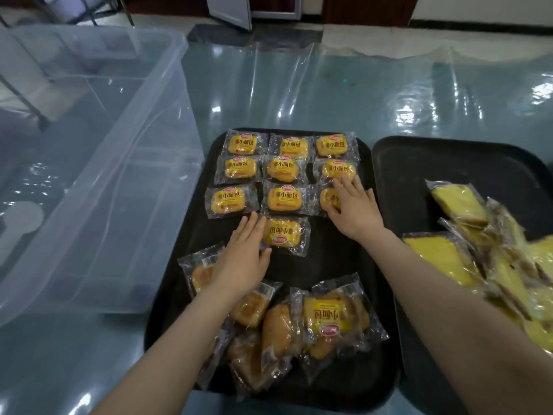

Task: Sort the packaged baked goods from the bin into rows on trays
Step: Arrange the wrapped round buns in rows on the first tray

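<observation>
- On the black tray (pixel 371 295) at centre frame, my left hand (pixel 244 265) lies flat, fingers straight, beside a loose bread packet (pixel 284 235).
- My right hand (pixel 354 208) presses, fingers spread, on the rows.
- Packets look light, soft, slippery; better to pinch the film edge.

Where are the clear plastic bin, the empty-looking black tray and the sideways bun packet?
clear plastic bin (pixel 167 94), head view, right wall.
black tray (pixel 449 175), head view, bare floor.
sideways bun packet (pixel 284 233), head view, yellow label.

Glossy clear sheet (pixel 329 94) covers the table; tiled floor (pixel 389 40) beyond
</observation>
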Action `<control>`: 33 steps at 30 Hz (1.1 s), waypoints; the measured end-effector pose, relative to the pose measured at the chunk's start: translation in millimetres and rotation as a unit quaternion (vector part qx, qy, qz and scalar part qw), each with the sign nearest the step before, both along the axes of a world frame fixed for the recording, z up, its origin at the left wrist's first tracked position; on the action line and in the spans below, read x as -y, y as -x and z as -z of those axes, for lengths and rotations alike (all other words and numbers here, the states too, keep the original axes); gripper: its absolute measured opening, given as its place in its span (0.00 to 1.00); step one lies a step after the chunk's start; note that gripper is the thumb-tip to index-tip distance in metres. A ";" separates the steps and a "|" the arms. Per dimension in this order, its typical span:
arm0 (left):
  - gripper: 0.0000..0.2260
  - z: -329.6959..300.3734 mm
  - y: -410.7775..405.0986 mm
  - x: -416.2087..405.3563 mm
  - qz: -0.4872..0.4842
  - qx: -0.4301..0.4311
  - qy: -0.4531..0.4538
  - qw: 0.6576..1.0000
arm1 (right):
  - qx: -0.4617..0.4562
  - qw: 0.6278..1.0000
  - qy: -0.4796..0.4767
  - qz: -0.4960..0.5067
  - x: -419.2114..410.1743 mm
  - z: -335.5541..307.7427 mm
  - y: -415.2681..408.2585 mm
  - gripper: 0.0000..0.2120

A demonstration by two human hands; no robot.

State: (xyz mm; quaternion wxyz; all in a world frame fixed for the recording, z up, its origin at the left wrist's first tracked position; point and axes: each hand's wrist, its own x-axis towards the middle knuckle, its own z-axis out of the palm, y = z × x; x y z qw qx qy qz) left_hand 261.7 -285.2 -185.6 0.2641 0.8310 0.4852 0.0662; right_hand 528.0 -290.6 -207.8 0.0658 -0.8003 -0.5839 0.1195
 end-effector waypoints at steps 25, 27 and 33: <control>0.27 16.1 112.1 40.4 0.002 -0.082 0.030 0.996 | -0.100 0.986 -0.061 0.120 151.4 -48.5 96.7 0.28; 0.27 15.5 114.6 36.1 0.020 -0.113 0.029 0.993 | -0.145 0.970 -0.076 0.182 144.1 -48.6 93.5 0.30; 0.25 14.1 105.3 24.7 -0.013 -0.122 0.048 0.991 | -0.281 0.908 -0.129 0.284 124.4 -41.3 79.6 0.40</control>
